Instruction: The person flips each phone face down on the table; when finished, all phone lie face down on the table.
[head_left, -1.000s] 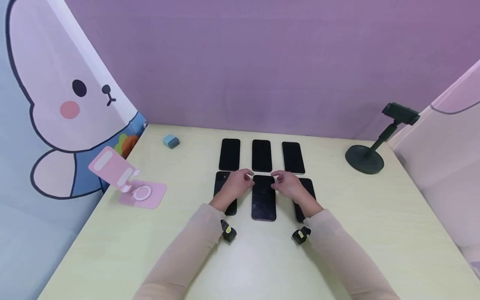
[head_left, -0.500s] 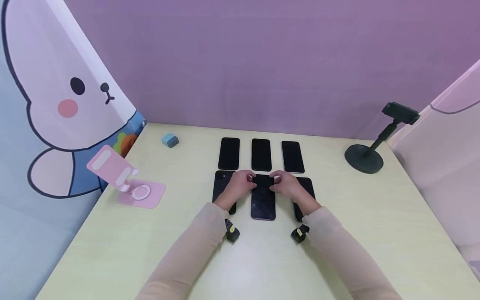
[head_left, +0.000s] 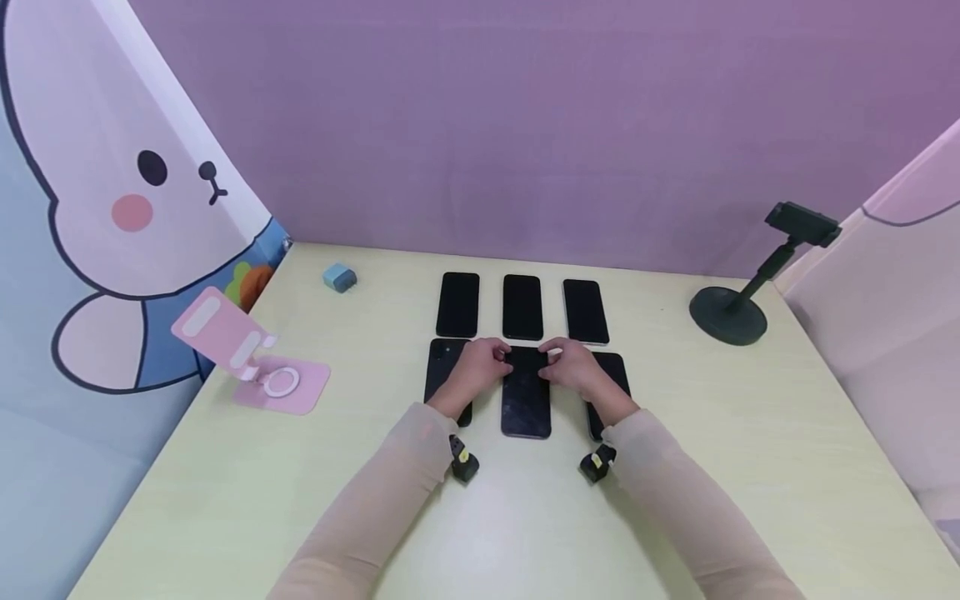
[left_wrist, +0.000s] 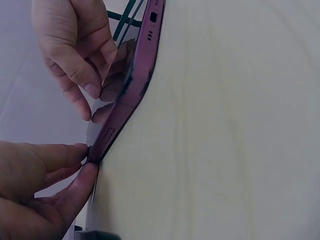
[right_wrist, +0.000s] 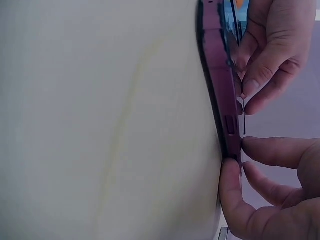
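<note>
A dark smartphone (head_left: 526, 408) lies screen up in the middle of the near row, its reddish-purple side edge showing in both wrist views. At its upper left corner my left hand (head_left: 477, 367) pinches the edge between thumb and fingers. My right hand (head_left: 576, 368) pinches the upper right corner in the same way. Reflections of the fingers show on the glossy screen in the left wrist view. Under my left wrist lies a black phone (head_left: 442, 358) with its camera side up; another dark phone (head_left: 615, 371) is partly covered by my right hand and wrist.
Three black phones (head_left: 458, 304), (head_left: 522, 307), (head_left: 586, 311) lie in a row behind. A pink folding stand (head_left: 281, 387) and a small blue block (head_left: 341, 277) are on the left. At the right stands a black round-based phone holder (head_left: 729, 315). A purple backdrop borders the table's far edge.
My left fingertips have shifted slightly right onto the phone's edge, and the left wrist has turned a little. My right hand stays nearly still. The phones keep their layout; the head view shifts slightly.
</note>
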